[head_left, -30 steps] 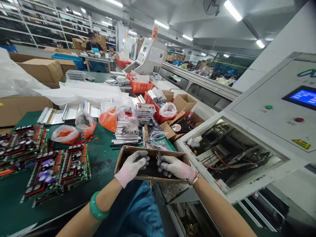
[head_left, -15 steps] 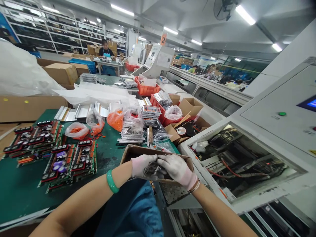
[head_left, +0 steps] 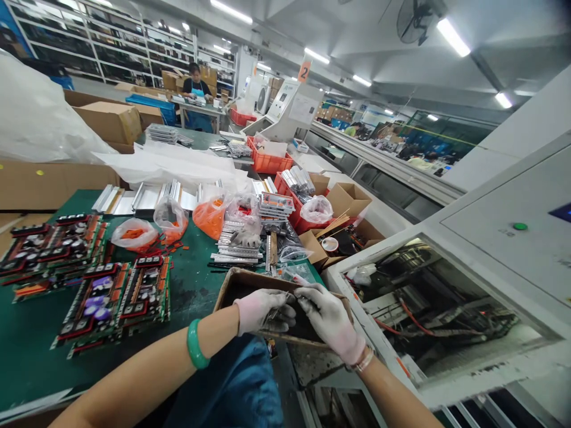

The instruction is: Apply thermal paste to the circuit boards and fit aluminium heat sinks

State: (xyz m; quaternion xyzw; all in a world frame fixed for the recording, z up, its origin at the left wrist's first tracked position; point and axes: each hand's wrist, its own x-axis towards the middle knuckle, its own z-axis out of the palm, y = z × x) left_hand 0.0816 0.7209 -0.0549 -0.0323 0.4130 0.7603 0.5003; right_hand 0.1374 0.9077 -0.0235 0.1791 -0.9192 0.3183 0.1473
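An open cardboard box with worn brown edges stands at the table edge in front of me, its inside dark. Over it, my left hand in a white glove is closed, fingers curled around something too small and dark to make out. My right hand, gloved as well, faces it with thumb and fingers pinched together near the left fingertips. Whatever the right fingers hold is hidden. A green bangle circles my left wrist.
Circuit boards lie stacked on the green table. Plastic bags of orange parts, metal strips and a hammer lie beyond the box. A machine with an open window borders the right. A co-worker sits far back.
My hands have drawn slightly apart over the box. The thin metal pieces seen between them earlier no longer show clearly. The view has shifted a little.
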